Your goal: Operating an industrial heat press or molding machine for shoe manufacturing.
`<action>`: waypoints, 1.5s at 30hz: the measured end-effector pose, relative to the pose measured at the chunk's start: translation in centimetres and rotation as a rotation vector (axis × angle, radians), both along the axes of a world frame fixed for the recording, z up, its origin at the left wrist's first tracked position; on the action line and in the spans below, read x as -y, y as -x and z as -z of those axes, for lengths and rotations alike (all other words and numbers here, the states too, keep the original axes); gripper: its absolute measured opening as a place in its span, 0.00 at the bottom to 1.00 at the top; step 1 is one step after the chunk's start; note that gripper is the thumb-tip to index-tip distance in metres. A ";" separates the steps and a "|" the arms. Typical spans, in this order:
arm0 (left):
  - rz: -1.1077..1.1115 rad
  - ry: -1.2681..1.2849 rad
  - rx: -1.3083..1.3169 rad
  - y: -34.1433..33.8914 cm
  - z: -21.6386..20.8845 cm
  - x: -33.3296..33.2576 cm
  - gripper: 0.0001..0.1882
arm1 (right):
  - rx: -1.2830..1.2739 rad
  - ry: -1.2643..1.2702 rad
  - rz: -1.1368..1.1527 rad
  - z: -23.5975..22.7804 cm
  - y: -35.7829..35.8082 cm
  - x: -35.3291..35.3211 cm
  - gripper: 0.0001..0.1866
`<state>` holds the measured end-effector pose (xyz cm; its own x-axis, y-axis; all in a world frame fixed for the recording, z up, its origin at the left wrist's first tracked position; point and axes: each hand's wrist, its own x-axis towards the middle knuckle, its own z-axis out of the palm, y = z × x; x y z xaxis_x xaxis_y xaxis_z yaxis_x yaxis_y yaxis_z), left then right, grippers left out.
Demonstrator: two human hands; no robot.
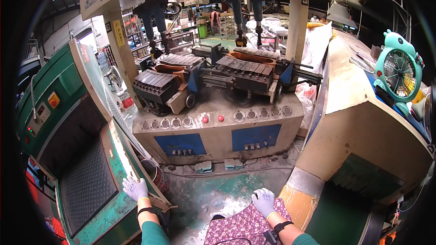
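My left hand, in a pale grey-white glove, rests on the worn edge of the green machine at my left. Its fingers lie outstretched and hold nothing. My right hand, gloved alike, is over the purple floral apron on my lap, close to the tan machine's yellowish front panel. Its fingers are loosely bent and apart, with nothing visible in them. Both wrists wear dark bands. Ahead stands a beige two-station press with slatted metal clamps and brown curved parts inside.
Two pedals lie on the floor before the press. Its front carries round gauges and red buttons. A dark mat lines the green machine's opening. A teal fan stands on the tan machine. Other people are far behind.
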<state>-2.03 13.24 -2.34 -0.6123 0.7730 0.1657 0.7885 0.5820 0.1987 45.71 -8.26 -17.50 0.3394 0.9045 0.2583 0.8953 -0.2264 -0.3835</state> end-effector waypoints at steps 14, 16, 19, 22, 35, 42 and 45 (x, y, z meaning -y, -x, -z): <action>0.001 0.015 0.013 -0.6 -0.7 0.2 0.42 | -0.028 0.010 0.023 0.4 0.0 0.0 0.12; -0.002 0.017 0.013 -0.4 -0.6 0.2 0.42 | -0.027 0.018 0.021 0.4 0.0 0.0 0.12; -0.005 0.013 0.011 -0.2 -0.5 0.3 0.42 | -0.037 0.064 0.007 0.3 0.0 0.0 0.14; 0.000 0.026 0.020 -0.6 -0.8 0.2 0.42 | -0.044 0.030 0.024 0.5 0.0 0.0 0.13; -0.004 0.030 0.022 -0.5 -0.9 0.2 0.42 | -0.068 0.071 0.019 0.3 0.0 0.0 0.14; -0.010 0.050 0.015 -0.2 -0.7 0.3 0.43 | -0.058 0.055 0.003 0.4 0.0 0.0 0.14; -0.005 0.053 0.028 -0.8 -1.0 0.1 0.42 | -0.067 0.052 0.015 0.5 -0.2 0.0 0.13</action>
